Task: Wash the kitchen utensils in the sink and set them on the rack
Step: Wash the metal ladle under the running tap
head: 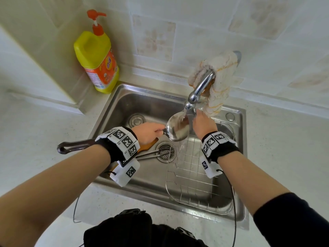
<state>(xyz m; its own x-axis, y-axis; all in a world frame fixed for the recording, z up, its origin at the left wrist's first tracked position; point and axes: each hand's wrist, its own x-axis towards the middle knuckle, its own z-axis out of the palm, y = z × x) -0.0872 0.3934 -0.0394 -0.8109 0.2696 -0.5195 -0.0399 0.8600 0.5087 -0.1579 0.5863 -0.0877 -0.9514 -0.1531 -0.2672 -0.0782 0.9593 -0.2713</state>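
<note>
My left hand (148,131) grips the handle of a steel ladle (175,130), holding its bowl under the running faucet (200,88). Water streams over the bowl. My right hand (203,123) reaches up beside the ladle's bowl, its fingers hidden behind the spout and the water. A wire rack (192,177) sits in the right half of the steel sink (114,107). On the sink floor lie metal tongs (151,154) over the drain strainer and a wooden utensil (148,146). A dark handle (74,146) sticks out over the sink's left rim.
A yellow detergent bottle (97,56) with a red pump stands at the back left corner of the counter. A cloth (217,77) is draped over the faucet base. A tiled wall runs behind the sink.
</note>
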